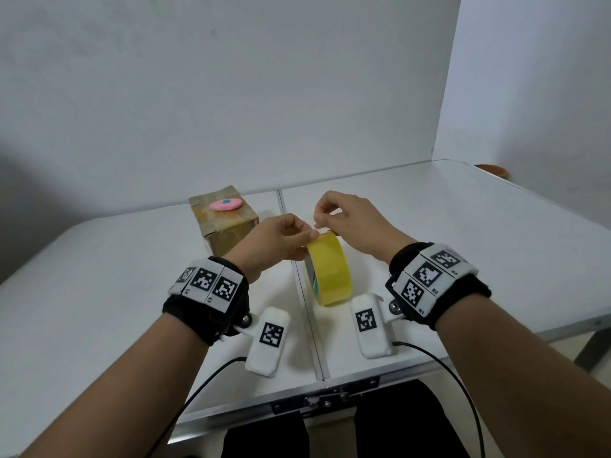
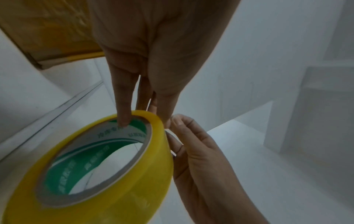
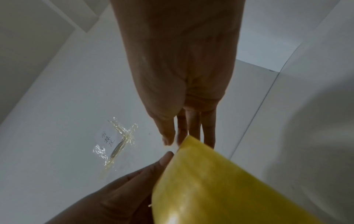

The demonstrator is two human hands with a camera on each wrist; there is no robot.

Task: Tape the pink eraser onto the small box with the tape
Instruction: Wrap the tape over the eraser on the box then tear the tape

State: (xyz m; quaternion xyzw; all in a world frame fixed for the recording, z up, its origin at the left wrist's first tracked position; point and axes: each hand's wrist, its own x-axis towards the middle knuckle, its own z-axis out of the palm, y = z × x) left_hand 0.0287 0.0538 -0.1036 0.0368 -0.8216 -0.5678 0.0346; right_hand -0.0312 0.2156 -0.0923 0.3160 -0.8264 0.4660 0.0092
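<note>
Hidden or cut off, as I see it: small box (image 1: 224, 223) lower right corner behind left hand (image 1: 277, 241); tape roll (image 3: 229, 189) cut by lower right frame edge, blurred; brown object (image 1: 492, 169) mostly beyond table edge, unidentifiable; core print (image 2: 114, 133) illegible.

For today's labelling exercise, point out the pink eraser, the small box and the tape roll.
pink eraser (image 1: 225, 204): head view, its pink top.
small box (image 1: 228, 231): head view, its front face.
tape roll (image 1: 330, 272): head view, its yellow outer band.
</note>
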